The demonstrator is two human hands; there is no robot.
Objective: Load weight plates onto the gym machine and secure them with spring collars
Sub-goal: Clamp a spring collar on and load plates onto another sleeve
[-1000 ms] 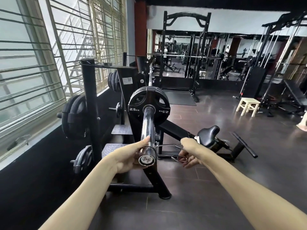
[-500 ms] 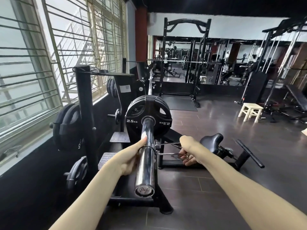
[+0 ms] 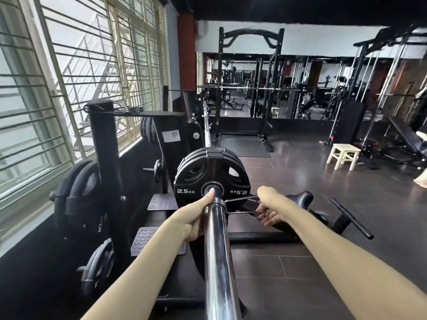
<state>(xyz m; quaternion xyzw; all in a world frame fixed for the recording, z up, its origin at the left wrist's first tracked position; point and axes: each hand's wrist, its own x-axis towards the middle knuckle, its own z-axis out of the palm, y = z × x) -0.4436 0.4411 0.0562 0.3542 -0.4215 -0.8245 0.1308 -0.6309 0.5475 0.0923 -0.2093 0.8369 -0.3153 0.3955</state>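
A chrome sleeve [image 3: 217, 255] runs from the bottom of the view up to a stack of black plates [image 3: 211, 175], the front one marked 2.5 KG. The plates sit at the far end of the sleeve, pushed together.

A spring collar [image 3: 218, 201] is coiled round the sleeve, close to the front plate; whether it touches the plate I cannot tell. Its two wire handles [image 3: 242, 205] stick out to the right.

The left hand [image 3: 195, 214] grips the sleeve from the left, fingers wrapped under it, the thumb lying along the top with its tip at the plate's hub. The right hand [image 3: 269, 210] is clamped on the ends of the collar's handles, fingers curled round them. The hands are apart, one on each side of the sleeve.

Left of the sleeve stands a black rack [image 3: 105, 158] with more plates hung on its pegs, along a barred window [image 3: 69, 77]. Two ribbed footplates [image 3: 161, 202] lie near its base. Right of the hands there is a black padded seat [image 3: 300, 199]. Farther back stand a power rack [image 3: 251, 77], a mirror wall and a pale stool [image 3: 344, 155] on the dark tiled floor [image 3: 300, 181].
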